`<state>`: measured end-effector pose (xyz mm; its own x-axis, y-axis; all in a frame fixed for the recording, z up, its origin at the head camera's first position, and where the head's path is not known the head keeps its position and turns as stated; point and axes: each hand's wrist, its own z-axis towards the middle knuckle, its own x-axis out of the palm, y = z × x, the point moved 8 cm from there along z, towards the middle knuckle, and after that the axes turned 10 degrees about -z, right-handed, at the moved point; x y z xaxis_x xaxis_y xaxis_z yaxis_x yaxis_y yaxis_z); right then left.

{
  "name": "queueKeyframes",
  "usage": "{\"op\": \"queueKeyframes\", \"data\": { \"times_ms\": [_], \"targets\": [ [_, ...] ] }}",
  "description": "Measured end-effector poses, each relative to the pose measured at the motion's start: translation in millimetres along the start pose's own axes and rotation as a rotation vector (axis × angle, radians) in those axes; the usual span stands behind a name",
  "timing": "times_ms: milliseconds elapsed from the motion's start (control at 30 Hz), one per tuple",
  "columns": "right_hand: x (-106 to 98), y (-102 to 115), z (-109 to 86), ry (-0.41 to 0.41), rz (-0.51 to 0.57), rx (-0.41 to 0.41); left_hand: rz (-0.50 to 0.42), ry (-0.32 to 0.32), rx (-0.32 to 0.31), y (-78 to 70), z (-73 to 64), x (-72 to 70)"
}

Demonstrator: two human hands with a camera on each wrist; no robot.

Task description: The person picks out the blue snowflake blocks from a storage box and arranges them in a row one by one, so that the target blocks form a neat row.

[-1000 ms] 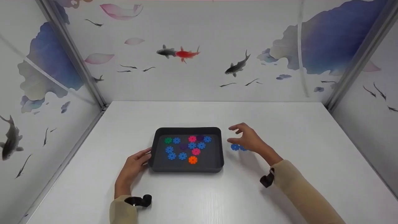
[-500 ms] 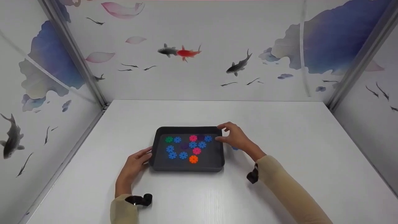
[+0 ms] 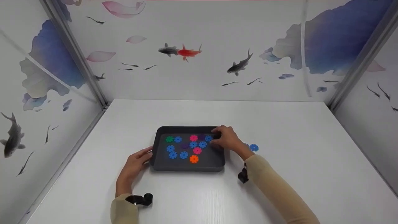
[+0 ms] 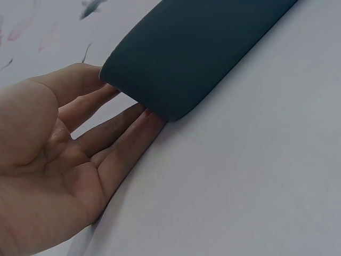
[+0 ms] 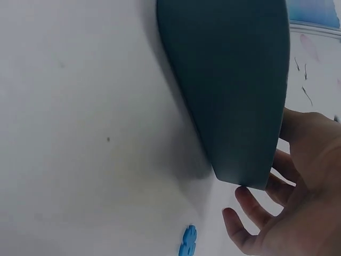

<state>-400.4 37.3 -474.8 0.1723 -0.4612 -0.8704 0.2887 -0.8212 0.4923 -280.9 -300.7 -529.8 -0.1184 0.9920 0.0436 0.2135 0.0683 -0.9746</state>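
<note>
Discs (image 3: 194, 159), thirteen in one tray (image 3: 187, 169), two outside, left hand (image 3: 133, 165) straight-fingered against its side, right hand (image 3: 229, 139), grip unclear

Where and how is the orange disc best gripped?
Probably pinch the orange notched disc by its near right edge, coming down from that side: it lies flat with bare grey tray there, while a pink disc sits close behind it and a blue disc at its left.
</note>
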Motion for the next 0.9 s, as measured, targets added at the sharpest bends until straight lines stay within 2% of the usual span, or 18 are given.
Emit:
{"op": "queueKeyframes", "data": {
  "times_ms": [267, 533, 800, 900],
  "targets": [
    [7.2, 5.0, 3.9, -0.053, -0.021, 0.066, 0.013, -0.005, 0.001, 0.7, -0.3, -1.0],
    [19.4, 7.7, 6.1, -0.091, -0.094, 0.024, 0.02, -0.01, -0.003, 0.9, -0.4, -1.0],
    [25.4, 4.6, 7.3, -0.078, -0.074, 0.035, 0.026, -0.012, -0.012, 1.1, -0.8, -1.6],
    [25.4, 5.6, 7.8, -0.079, -0.096, 0.029, 0.031, -0.013, -0.01, 0.7, -1.0, -1.7]
  ]
}}
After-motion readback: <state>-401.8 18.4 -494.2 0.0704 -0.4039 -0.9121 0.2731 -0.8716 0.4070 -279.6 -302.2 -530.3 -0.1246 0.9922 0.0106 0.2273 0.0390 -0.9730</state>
